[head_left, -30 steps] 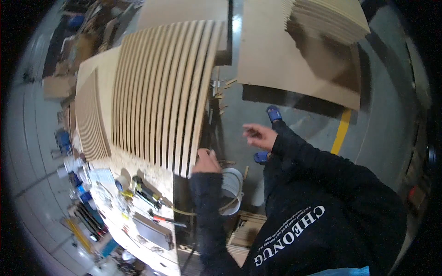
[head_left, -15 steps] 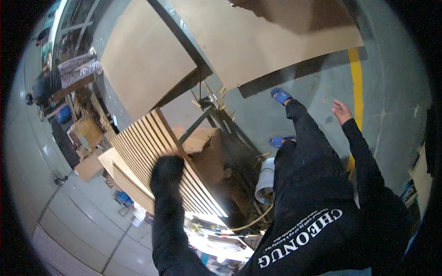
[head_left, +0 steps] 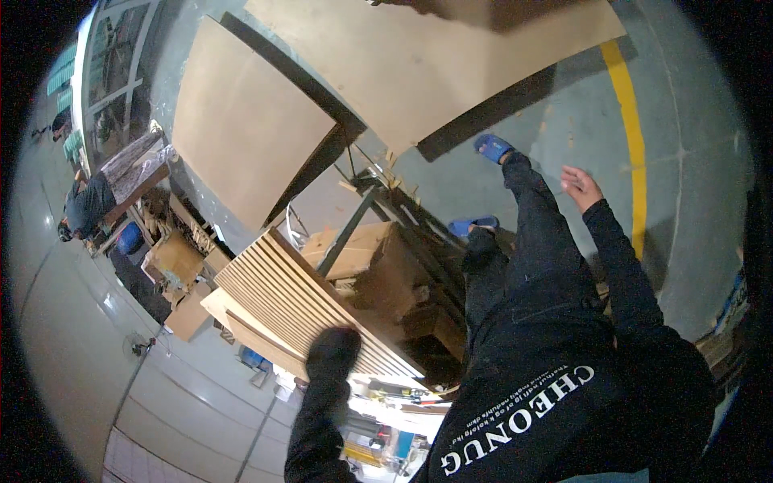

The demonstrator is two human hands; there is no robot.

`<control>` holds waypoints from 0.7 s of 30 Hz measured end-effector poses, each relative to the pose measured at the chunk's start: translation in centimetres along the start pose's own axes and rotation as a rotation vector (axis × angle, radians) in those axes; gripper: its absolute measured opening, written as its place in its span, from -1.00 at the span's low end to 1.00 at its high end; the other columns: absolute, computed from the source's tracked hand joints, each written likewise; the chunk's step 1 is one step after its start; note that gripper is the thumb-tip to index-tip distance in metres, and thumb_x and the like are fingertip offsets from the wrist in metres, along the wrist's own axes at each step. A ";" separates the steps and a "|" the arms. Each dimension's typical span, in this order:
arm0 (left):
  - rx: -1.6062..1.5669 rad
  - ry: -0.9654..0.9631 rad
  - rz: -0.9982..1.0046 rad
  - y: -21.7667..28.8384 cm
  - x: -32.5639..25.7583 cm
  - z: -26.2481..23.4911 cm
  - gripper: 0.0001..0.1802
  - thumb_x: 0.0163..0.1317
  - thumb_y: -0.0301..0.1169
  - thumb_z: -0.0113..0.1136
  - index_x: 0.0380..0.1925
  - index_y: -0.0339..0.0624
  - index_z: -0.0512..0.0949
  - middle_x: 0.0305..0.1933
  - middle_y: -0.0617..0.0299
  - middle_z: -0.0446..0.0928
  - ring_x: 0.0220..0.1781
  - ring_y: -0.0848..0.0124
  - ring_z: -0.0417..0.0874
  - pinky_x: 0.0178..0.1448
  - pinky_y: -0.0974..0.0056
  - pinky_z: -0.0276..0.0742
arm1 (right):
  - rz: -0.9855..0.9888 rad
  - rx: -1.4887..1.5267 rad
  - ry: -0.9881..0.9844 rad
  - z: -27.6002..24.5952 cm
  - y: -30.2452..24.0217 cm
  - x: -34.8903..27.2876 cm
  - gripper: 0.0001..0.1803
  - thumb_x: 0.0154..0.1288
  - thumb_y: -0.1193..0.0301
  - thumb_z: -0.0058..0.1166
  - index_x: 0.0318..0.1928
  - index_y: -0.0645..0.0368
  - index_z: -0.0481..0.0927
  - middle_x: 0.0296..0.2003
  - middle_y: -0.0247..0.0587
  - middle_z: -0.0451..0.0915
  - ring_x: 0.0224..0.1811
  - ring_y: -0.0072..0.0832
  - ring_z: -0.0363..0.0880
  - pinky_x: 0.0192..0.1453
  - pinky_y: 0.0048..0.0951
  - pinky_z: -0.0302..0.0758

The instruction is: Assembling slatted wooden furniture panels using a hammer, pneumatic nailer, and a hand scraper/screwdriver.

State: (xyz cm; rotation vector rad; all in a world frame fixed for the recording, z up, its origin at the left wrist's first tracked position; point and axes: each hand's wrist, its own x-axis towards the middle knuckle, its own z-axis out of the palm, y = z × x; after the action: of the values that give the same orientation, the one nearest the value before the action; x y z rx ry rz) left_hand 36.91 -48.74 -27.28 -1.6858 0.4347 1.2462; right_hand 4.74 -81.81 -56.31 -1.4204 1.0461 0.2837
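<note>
My left arm, in a black sleeve [head_left: 324, 394], reaches over a pale wooden slatted panel [head_left: 282, 294]. The sleeve's end covers the hand, so its fingers and any contact with the slats are hidden. Beneath the slatted panel lies another pale board [head_left: 258, 338]. Out to the right, my right hand [head_left: 581, 188] hangs beside my leg above the floor. Its fingers are stretched out loosely, with nothing in them.
Large flat brown boards [head_left: 250, 121] lie ahead. A dark metal frame [head_left: 348, 229] and a cardboard box [head_left: 354, 248] stand beside the slats. A yellow line [head_left: 626, 121] runs along the floor at right. At far left, a person [head_left: 88, 205] bends near wrapped goods [head_left: 137, 165].
My left arm has drawn back along the slatted panel toward my body. My right hand has swung slightly left, still empty. The view has shifted, and the white bucket no longer shows.
</note>
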 end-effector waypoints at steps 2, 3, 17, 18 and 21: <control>0.000 0.001 0.012 0.3 -0.2 -0.1 -0.70 0.22 -0.28 -0.27 -0.25 -0.13 0.45 -0.50 0.06 0.51 -0.46 0.14 0.55 -0.40 0.11 0.45 | 0.017 0.007 0.007 0.4 -0.4 -0.2 -0.56 0.11 0.44 0.01 0.03 0.23 0.30 -0.10 -0.10 0.46 -0.04 -0.43 0.43 0.03 -0.45 0.36; -0.012 0.032 0.001 -0.5 0.6 -0.9 -0.71 0.21 -0.28 -0.26 -0.25 -0.13 0.45 -0.50 0.06 0.51 -0.46 0.14 0.55 -0.40 0.11 0.45 | 0.038 0.011 0.010 0.6 -0.5 -0.2 -0.56 0.12 0.43 0.01 0.03 0.23 0.30 -0.09 -0.10 0.45 -0.03 -0.43 0.43 0.04 -0.45 0.35; -0.553 -0.135 0.019 9.1 -8.0 22.2 -0.76 0.17 -0.29 -0.18 -0.29 -0.12 0.45 -0.54 0.07 0.50 -0.50 0.12 0.52 -0.45 0.10 0.42 | -0.029 -0.039 -0.090 4.6 -5.2 3.2 -0.54 0.09 0.42 0.04 0.04 0.21 0.31 -0.10 -0.10 0.45 -0.09 -0.40 0.46 0.00 -0.45 0.40; -0.655 -0.166 0.007 11.8 -10.3 26.5 -0.76 0.16 -0.30 -0.17 -0.30 -0.12 0.46 -0.54 0.07 0.49 -0.50 0.12 0.52 -0.45 0.10 0.41 | -0.049 -0.049 -0.095 5.6 -6.8 3.7 -0.54 0.09 0.42 0.04 0.04 0.21 0.31 -0.10 -0.10 0.45 -0.09 -0.40 0.46 0.00 -0.45 0.40; -1.002 -0.244 -0.115 20.1 -18.6 37.1 -0.77 0.15 -0.30 -0.15 -0.31 -0.11 0.46 -0.55 0.08 0.49 -0.51 0.12 0.52 -0.46 0.10 0.41 | -0.159 -0.015 -0.343 11.6 -12.4 2.7 -0.56 0.08 0.42 0.04 0.01 0.21 0.33 -0.11 -0.14 0.46 -0.06 -0.46 0.44 0.02 -0.46 0.37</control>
State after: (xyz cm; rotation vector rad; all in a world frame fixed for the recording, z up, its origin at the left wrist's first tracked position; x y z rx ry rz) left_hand -5.42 -31.52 -21.35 -2.2598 -0.5319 1.6897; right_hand 20.03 -75.11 -52.17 -1.3994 0.6488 0.4032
